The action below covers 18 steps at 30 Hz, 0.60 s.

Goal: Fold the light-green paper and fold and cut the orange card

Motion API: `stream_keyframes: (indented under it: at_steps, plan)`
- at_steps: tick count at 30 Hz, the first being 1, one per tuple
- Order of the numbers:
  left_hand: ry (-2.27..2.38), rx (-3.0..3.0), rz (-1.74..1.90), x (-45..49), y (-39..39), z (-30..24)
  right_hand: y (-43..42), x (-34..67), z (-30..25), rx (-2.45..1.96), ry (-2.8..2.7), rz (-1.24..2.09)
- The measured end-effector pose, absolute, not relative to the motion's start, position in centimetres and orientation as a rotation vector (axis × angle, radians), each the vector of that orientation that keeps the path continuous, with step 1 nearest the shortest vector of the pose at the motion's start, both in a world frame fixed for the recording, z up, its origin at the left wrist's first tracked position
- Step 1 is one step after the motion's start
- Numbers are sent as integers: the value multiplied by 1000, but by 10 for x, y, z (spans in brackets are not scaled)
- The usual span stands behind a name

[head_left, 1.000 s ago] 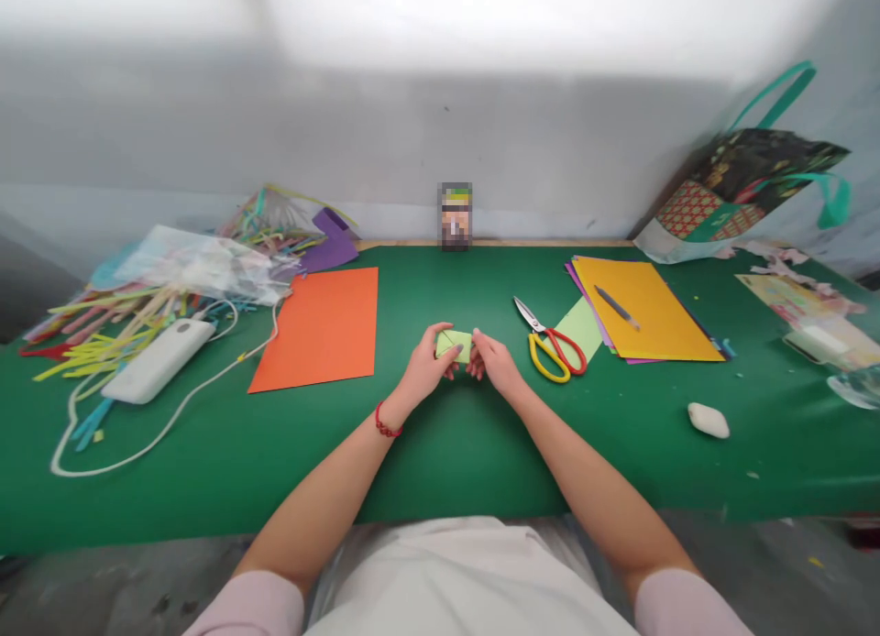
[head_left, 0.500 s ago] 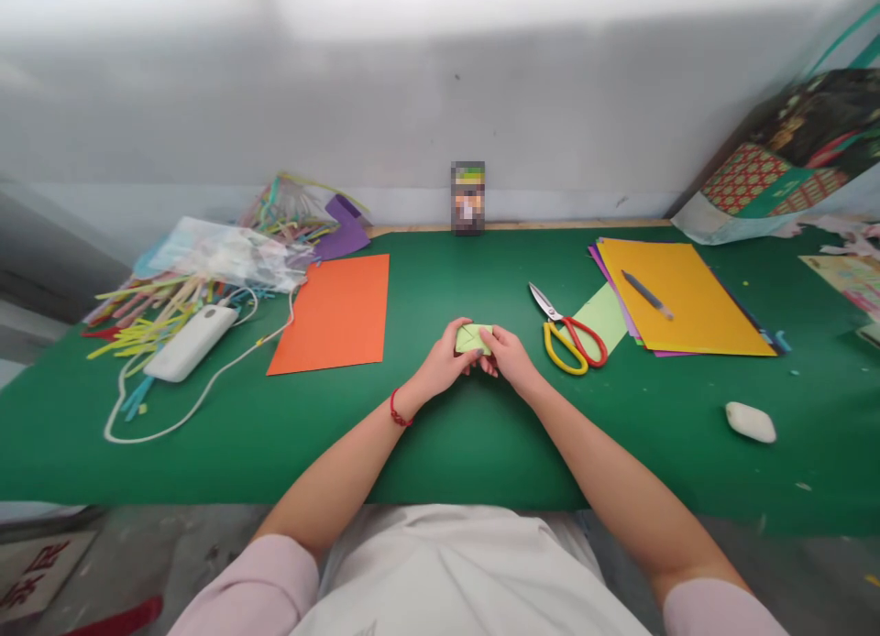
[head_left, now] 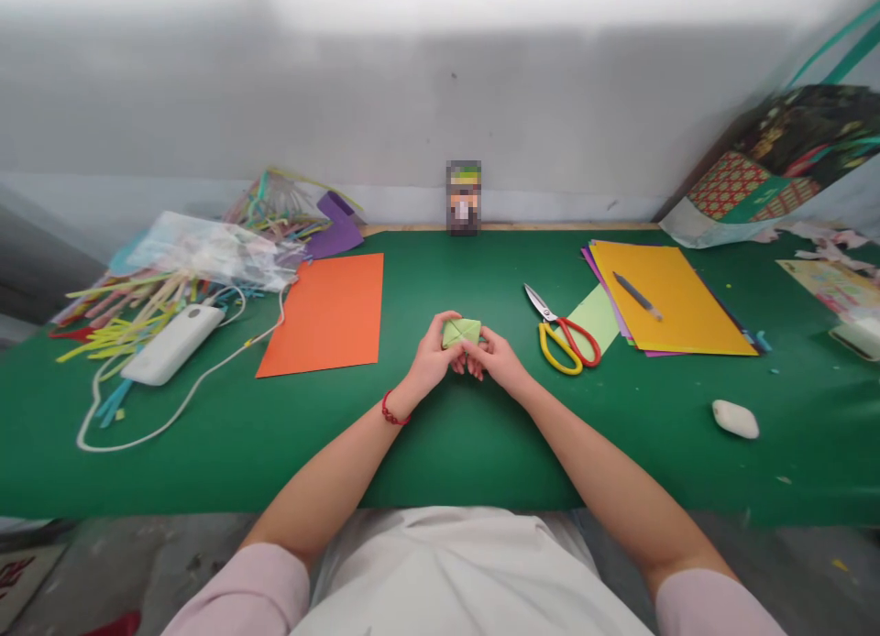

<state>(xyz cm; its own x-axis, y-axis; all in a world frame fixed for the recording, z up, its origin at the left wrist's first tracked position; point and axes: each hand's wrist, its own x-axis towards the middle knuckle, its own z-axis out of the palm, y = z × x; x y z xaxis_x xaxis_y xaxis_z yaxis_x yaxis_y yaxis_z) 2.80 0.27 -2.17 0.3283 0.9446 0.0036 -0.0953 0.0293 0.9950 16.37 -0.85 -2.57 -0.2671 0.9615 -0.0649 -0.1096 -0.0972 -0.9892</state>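
A small folded piece of light green paper (head_left: 461,331) with crossing crease lines is held just above the green table. My left hand (head_left: 434,354) grips its left side, wearing a red bracelet at the wrist. From the right, my right hand (head_left: 500,356) closes on the paper's lower right edge, with fingertips tucked underneath. To the right of my hands lie open scissors (head_left: 564,343) with one yellow and one red handle. They rest partly over a pale green sheet (head_left: 599,317).
An orange sheet (head_left: 326,313) lies left of my hands. Farther left are a white power bank (head_left: 173,345) with a cable and a heap of paper strips (head_left: 130,317). On the right are yellow paper (head_left: 687,306), a pen (head_left: 637,295) and a white case (head_left: 735,419).
The folded paper now shows more of its creased face, and my right thumb has slid off its top right toward the lower edge. The whole view has shifted slightly.
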Motion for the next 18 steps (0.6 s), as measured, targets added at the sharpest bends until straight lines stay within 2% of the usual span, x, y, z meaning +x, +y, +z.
stream_keyframes:
  at_steps: [12,18]
  plan:
    - [961,1336,958,27,6,-20,-9,167,-24,-1046,-1175,1532]
    - [916,1365,926,27,3,-16,-14,164,-21,-1102,-1300,1415]
